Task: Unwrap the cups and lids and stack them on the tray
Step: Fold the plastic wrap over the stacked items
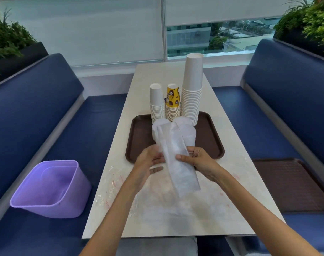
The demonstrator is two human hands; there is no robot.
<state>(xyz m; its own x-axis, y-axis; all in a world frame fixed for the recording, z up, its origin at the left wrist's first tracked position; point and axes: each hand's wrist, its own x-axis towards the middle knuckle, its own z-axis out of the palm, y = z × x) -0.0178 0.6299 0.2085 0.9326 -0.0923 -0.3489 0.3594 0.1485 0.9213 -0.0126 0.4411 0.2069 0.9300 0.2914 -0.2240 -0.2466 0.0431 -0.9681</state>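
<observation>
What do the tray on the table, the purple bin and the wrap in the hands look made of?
The tray is likely hard plastic: brown, dull sheen, moulded raised rim. The purple bin looks like smooth plastic with slightly translucent walls. The wrap is probably thin plastic film: cloudy, creased, partly see-through.

A brown tray (209,141) lies mid-table. On its far edge stand three upturned cup stacks: short white cups (156,104), yellow printed cups (173,104) and tall white cups (192,89). Loose white lids (185,121) sit just in front of them on the tray. Over the tray's near edge, the right hand (196,159) grips a wrapped sleeve of lids (177,163), thumb across it. The left hand (150,159) touches the sleeve's side. Clear wrap (111,183) lies nearer than the tray.
</observation>
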